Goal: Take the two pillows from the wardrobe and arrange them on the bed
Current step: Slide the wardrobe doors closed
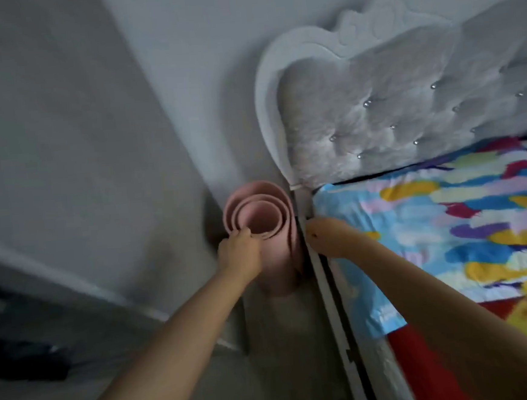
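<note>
- Far left: dim, blurred room edge with a dark shape low down; not identifiable.
- Left of centre: plain grey wall [70, 126], meeting a second wall in the corner behind the bed.
- Centre: pink rolled mat [259, 228], standing upright on the floor in the gap between wall and bed, open spiral end facing up.
- On the mat: left hand [239, 252], fingers [242, 233] curled over the near rim of the roll, gripping its outer layers.
- Just right of the mat: white bed frame rail [323, 277], running down toward the camera, dark gap alongside.
- At the rail: right hand [325, 234], reaching to the near corner of the bed where sheet meets frame; fingers bent and pressed to the edge, whether pinching the cloth or merely touching cannot be told.
- Right: multicoloured bedsheet [446, 217], brushstroke pattern, spread flat over the mattress; red and yellow cloth lower down.
- Upper right: grey tufted headboard [390, 111], white carved surround, studded with shiny buttons.
- Pillows: none in view, neither on the bed nor in either hand; wardrobe also out of view.
- Step in hand, judged: side business at the head of the bed, steadying the mat and tending the sheet corner; pillow fetching apparently not yet begun, or between trips.
- Next move, judged: release of both hands, a turn away from the bed toward the wardrobe, then a two-handed lift of a soft bulky pillow, to be set against the headboard.
</note>
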`<state>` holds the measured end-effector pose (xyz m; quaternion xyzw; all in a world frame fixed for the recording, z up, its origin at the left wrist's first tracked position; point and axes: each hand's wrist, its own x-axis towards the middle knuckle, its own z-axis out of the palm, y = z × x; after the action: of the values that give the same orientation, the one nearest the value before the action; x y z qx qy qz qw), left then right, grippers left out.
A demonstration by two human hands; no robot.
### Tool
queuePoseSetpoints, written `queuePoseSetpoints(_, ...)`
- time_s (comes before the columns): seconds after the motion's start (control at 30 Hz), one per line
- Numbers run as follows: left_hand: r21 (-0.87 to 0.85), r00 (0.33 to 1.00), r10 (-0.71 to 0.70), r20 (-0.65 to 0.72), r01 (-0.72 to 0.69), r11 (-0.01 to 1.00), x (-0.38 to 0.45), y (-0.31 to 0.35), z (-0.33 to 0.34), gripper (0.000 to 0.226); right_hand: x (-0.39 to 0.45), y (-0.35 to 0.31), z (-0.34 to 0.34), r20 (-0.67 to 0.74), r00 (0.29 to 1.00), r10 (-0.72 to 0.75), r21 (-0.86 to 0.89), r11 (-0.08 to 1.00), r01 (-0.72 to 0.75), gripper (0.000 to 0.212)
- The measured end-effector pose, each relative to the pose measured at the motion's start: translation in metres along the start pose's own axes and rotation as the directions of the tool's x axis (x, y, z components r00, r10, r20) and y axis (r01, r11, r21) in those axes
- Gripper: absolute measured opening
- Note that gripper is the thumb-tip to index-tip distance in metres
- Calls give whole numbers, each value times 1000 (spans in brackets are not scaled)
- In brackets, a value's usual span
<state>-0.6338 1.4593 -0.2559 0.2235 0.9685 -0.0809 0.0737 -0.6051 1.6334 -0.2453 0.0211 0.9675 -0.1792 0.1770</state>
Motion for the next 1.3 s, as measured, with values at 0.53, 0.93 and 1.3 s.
queuePoseSetpoints(0.53, -69, 763, -619, -186, 618, 783, -370, -303, 6, 24, -123, -423, 97, -21, 783, -622, -276, 756, 594, 28)
queuePoseSetpoints(0.93, -87, 451, -865, -217, 874, 478, -450, -569, -51, 25, -37, -739, 62, -28, 438, -899, -404, 411, 817, 27)
queuePoseSetpoints(1.3, -146, 355, -858, -372, 890, 432, -481, -785, -47, 26, 26, -981, 69, -257, 132, -957, -665, 274, 694, 30)
